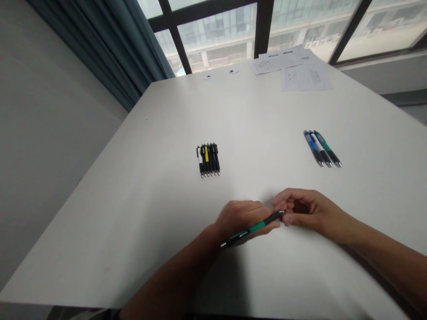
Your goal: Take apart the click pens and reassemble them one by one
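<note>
Head camera is looking down on a green-and-black retractable pen (253,229) held above the white worktop (110,231): the left hand (238,218) is gripping its barrel, the right hand (298,209) is pinching its tip, and a black-and-yellow pen row (208,160) and a blue-white-green pen trio (322,149) are lying farther ahead.

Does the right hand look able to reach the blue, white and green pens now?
Probably yes: the right hand sits close to the three pens, with nothing between them on the table; it would first release the green-banded pen.
</note>
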Tool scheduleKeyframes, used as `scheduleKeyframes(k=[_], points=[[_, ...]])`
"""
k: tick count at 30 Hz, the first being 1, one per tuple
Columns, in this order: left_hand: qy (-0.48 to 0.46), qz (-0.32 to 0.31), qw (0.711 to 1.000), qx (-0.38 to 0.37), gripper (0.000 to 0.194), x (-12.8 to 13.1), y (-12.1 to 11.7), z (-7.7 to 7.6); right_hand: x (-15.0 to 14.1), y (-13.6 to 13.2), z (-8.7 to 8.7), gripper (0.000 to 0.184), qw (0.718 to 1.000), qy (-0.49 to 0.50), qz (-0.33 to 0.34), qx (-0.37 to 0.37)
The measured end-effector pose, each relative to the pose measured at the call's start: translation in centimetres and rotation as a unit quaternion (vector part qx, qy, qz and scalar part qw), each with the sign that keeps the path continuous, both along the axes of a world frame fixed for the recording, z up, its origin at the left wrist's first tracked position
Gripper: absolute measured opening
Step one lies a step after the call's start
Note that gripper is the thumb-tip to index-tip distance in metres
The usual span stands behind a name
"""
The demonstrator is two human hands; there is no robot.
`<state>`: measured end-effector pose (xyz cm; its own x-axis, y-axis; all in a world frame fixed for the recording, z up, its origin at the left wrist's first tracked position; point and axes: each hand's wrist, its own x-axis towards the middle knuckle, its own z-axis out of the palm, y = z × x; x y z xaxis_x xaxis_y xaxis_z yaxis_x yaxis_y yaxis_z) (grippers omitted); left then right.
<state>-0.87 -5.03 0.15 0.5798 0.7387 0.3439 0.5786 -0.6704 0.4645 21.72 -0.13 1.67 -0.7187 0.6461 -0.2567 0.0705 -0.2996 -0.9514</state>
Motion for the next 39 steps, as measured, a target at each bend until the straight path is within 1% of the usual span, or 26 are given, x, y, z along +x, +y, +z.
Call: scheduleKeyframes(k=[4,8,10,12,14,16,19,21,25,28,31,34,39], points=[[-0.023,0.001,1.000,-0.007,0.032,0.1,0.0,0.1,0.0,-0.1,0.1,0.030,0.999,-0.032,0.019,0.029],[-0.048,0.017,0.999,0.001,0.025,0.2,-0.1,-0.3,0.2,-0.1,0.0,0.023,0.998,-0.038,-0.012,0.044],[-0.062,0.024,0.998,-0.015,0.022,0.2,-0.1,-0.4,0.3,-0.1,-0.1,0.021,0.998,-0.040,-0.029,0.050],[-0.097,0.035,0.993,-0.049,0.022,0.3,-0.2,-0.4,0.3,-0.1,-0.2,0.020,0.997,-0.032,-0.041,0.052],[-0.153,0.050,0.983,-0.084,0.029,0.3,-0.2,-0.4,0.3,-0.1,-0.3,0.019,0.997,-0.023,-0.050,0.052],[-0.209,0.052,0.971,-0.103,0.034,0.3,-0.2,-0.4,0.2,-0.1,-0.3,0.020,0.997,-0.022,-0.055,0.052],[-0.253,0.031,0.960,-0.119,0.030,0.4,-0.2,-0.4,0.0,-0.2,-0.2,0.023,0.997,-0.028,-0.051,0.042],[-0.273,0.025,0.955,-0.117,0.026,0.5,-0.3,-0.3,-0.1,-0.2,0.0,0.025,0.999,-0.026,-0.037,0.030],[-0.291,0.034,0.952,-0.087,0.018,0.8,-0.5,-0.4,-0.1,-0.1,0.1,0.027,0.999,-0.023,-0.005,0.025],[-0.286,0.050,0.953,-0.084,0.016,1.0,-0.5,-0.4,0.0,-0.1,-0.1,0.027,0.999,-0.031,0.005,0.027],[-0.286,0.042,0.950,-0.117,0.015,0.9,-0.4,-0.4,0.1,-0.1,-0.5,0.026,0.999,-0.036,0.004,0.029],[-0.308,0.029,0.939,-0.152,0.011,0.9,-0.3,-0.3,0.1,-0.2,-0.7,0.025,0.999,-0.031,-0.006,0.025],[-0.353,0.061,0.914,-0.190,0.010,1.2,-0.3,-0.3,0.0,0.0,-0.1,0.029,1.000,-0.014,0.006,0.027]])
